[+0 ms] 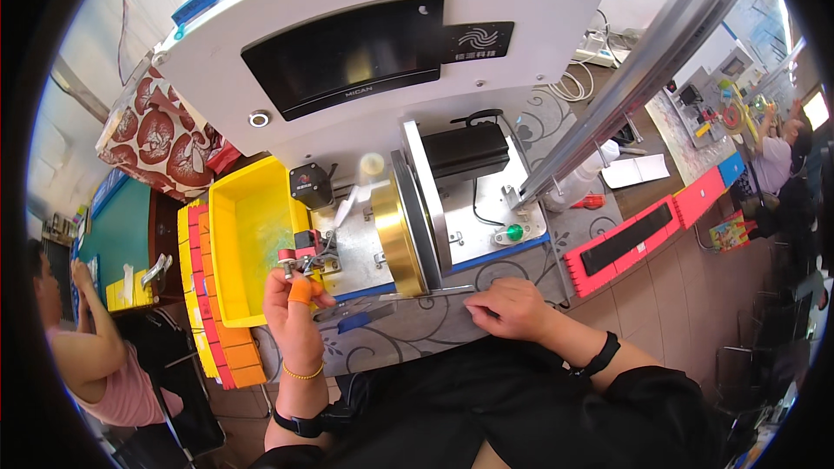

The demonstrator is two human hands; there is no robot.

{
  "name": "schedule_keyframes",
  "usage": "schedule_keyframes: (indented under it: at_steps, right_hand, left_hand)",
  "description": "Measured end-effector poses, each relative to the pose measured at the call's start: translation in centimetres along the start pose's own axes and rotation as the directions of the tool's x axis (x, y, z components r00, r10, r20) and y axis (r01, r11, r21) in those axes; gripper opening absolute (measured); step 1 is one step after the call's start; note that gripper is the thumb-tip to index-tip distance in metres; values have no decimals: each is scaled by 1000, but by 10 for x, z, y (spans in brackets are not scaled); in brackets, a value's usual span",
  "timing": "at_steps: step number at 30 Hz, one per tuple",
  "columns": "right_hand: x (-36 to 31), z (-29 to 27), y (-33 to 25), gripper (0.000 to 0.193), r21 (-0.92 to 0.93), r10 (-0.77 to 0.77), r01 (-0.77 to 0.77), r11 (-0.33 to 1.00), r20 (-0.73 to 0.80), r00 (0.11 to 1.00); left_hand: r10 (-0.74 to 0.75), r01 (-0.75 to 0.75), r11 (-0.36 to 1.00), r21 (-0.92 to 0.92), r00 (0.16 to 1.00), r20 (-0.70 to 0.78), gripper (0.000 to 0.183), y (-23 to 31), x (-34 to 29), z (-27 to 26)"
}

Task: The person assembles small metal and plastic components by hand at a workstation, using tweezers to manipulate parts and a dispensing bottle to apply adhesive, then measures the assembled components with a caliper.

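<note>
My left hand (294, 308), with orange covers on its fingers, is at the front left of a machine, fingers closed. Its fingertips are against a small red and black fixture (306, 247); what they pinch is too small to make out. My right hand (512, 311) is curled closed in front of the machine, near the end of a thin metal strip (450, 290). Whether it grips that strip is hidden. Between the hands and slightly behind them stands an upright gold wheel (398, 239), with a dark disc (419, 221) beside it.
A yellow bin (252, 243) sits at the left, beside stacked coloured trays (228, 321). Behind the wheel is a white panel with a dark screen (347, 56). A black motor (465, 150) and a metal post (608, 95) stand to the right. Other people work at both sides.
</note>
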State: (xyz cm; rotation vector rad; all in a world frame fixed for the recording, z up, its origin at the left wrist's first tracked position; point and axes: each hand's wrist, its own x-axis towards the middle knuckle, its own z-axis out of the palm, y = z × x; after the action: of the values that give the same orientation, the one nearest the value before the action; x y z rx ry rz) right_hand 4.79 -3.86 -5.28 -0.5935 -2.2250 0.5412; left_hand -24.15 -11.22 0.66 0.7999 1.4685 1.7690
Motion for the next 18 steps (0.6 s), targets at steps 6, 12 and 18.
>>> schedule_keyframes:
  at_steps: [6, 12, 18]
  right_hand:
    - [0, -2, -1, 14, -47, 16, -15, 999, 31, 999]
    - [0, 1, 0, 13, -35, 18, -17, 999, 22, 1000]
    - [1, 1, -1, 14, -43, 32, -31, 999, 36, 999]
  left_hand:
    - [5, -5, 1000, 12, 999, 33, 7, 1, 1, 0]
    - [0, 0, 1000, -7, 999, 44, 6, 0, 1, -2]
    - [1, 1, 1000, -18, 998, 59, 6, -1, 1, -5]
